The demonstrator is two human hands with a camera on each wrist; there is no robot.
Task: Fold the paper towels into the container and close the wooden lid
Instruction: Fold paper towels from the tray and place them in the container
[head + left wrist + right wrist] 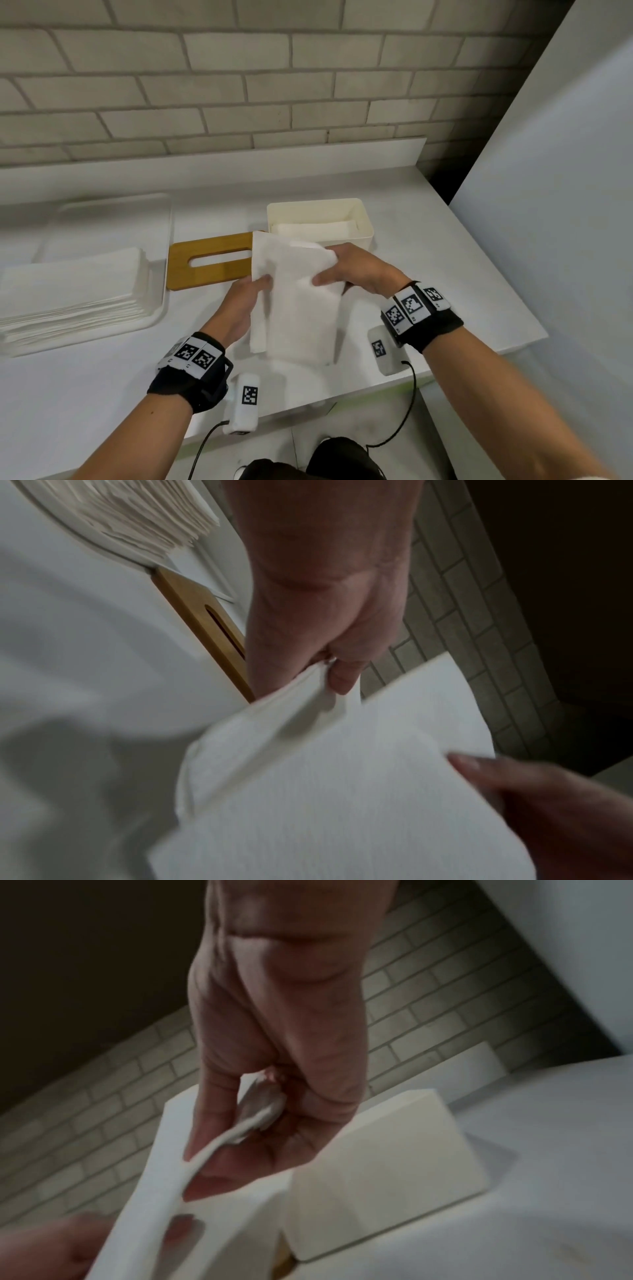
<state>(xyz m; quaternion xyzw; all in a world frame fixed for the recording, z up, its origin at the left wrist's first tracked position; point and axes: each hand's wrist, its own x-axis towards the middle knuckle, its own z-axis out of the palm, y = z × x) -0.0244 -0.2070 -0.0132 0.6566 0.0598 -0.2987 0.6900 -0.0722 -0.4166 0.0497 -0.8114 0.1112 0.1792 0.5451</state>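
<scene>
Both hands hold a white paper towel (298, 301) above the counter, in front of the cream container (364, 219). My left hand (255, 291) pinches its left edge, and the pinch shows up close on the paper towel (342, 791) under the left hand (329, 674). My right hand (337, 265) grips the towel's upper right part, fingers curled round it; the right wrist view shows the right hand (240, 1139) with the paper towel (164, 1199) bunched between thumb and fingers. Folded towels lie inside the container. The wooden lid (209, 262), with a slot, lies flat to the container's left.
A white tray (157, 301) at the left carries a stack of paper towels (72, 294). A brick wall runs behind the counter (445, 257). A tall white panel stands at the right. The counter's front edge is close to my wrists.
</scene>
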